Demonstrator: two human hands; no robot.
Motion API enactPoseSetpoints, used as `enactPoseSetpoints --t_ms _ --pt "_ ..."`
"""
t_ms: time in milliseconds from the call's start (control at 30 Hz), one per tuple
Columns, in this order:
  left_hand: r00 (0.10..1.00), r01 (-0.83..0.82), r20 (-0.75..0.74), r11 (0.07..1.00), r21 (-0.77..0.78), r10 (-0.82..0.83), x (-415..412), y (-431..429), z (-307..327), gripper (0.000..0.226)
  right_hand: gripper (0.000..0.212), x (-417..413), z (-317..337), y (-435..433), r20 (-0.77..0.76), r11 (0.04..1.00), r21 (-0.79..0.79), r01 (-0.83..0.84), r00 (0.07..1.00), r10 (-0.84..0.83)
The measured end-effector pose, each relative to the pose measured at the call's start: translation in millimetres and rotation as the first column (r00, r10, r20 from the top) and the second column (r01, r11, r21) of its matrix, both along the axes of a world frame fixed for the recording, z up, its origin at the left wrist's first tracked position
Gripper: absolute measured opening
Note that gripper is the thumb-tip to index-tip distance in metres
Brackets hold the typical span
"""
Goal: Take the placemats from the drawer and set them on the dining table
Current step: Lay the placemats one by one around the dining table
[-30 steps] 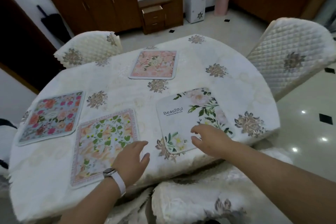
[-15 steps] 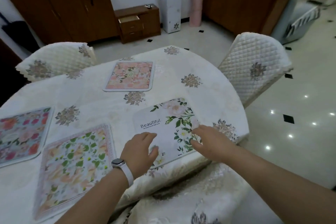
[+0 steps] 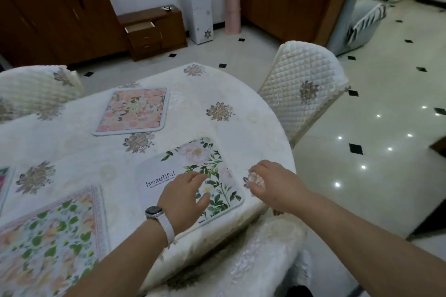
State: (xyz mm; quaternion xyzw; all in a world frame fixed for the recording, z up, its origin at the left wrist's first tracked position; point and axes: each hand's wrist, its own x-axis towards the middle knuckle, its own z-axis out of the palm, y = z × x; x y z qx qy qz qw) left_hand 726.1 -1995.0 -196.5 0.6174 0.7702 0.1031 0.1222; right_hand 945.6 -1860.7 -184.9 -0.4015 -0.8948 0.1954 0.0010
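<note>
My left hand (image 3: pixel 181 201) lies open and flat on the white "Beautiful" placemat (image 3: pixel 190 176) at the near right edge of the dining table (image 3: pixel 251 128), and my right hand (image 3: pixel 272 182), fingers loosely curled and empty, rests just right of it.

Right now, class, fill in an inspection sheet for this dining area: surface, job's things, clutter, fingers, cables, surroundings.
Surface: round table under a cream floral cloth.
Job's things: Beautiful placemat at the near edge; pink placemat farther back; green-leaf placemat near left.
Clutter: nothing seen.
Fingers: left hand spread over the Beautiful placemat; right hand beside it, loosely curled, holding nothing.
Cables: nothing seen.
Surroundings: quilted chair; wooden cabinet, top drawer open.
</note>
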Motion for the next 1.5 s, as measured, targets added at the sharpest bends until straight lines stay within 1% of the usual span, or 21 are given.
enactPoseSetpoints --t_ms 100,233,333,467,600,700,833,1000,1100,1267,1400,1500 --pt "1.000 -0.022 -0.007 1.000 -0.006 0.022 24 43 -1 0.057 0.048 24 -5 42 -0.017 1.000 -0.013 -0.005 1.000 0.005" --pt "1.000 -0.029 0.009 0.999 -0.014 0.029 78 106 -4 0.068 0.052 73 -10 111 -0.013 0.999 -0.037 -0.012 1.000 0.012" --pt "1.000 -0.013 -0.028 1.000 -0.024 0.012 122 157 -2 0.073 0.052 116 -11 167 -0.025 0.998 -0.064 0.019 0.999 -0.020" --pt "0.999 -0.005 -0.051 1.000 -0.025 0.003 175 225 7 0.067 0.050 172 -6 231 -0.004 0.996 -0.078 0.036 0.999 -0.037" --pt "0.996 0.045 -0.072 0.999 -0.025 -0.046 219 285 17 0.059 0.044 221 7 281 -0.027 0.998 -0.025 0.061 0.998 -0.061" --pt "0.993 0.103 -0.061 0.995 -0.019 -0.104 246 325 22 0.064 0.047 255 15 309 -0.013 0.995 -0.005 0.095 0.995 -0.095" --pt "0.980 0.186 -0.067 0.982 0.016 -0.185 273 379 20 0.060 0.051 291 14 337 0.012 0.988 -0.009 0.154 0.988 -0.154" --pt "0.955 0.288 -0.077 0.958 0.014 -0.286 302 444 16 0.060 0.052 322 11 372 0.033 0.977 0.002 0.213 0.977 -0.213" --pt "0.938 0.334 -0.088 0.942 -0.019 -0.334 315 488 14 0.064 0.052 335 9 404 0.058 0.975 0.024 0.222 0.973 -0.223" --pt "0.915 0.401 -0.041 0.916 -0.004 -0.400 318 582 -3 0.068 0.051 343 7 481 0.089 0.961 0.054 0.272 0.957 -0.276" --pt "0.915 0.403 0.001 0.915 0.001 -0.403 306 667 -12 0.070 0.051 334 12 554 0.136 0.955 0.060 0.290 0.946 -0.295" --pt "0.909 0.415 0.028 0.910 0.016 -0.415 301 722 -8 0.073 0.050 326 23 602 0.143 0.951 0.071 0.302 0.940 -0.309"
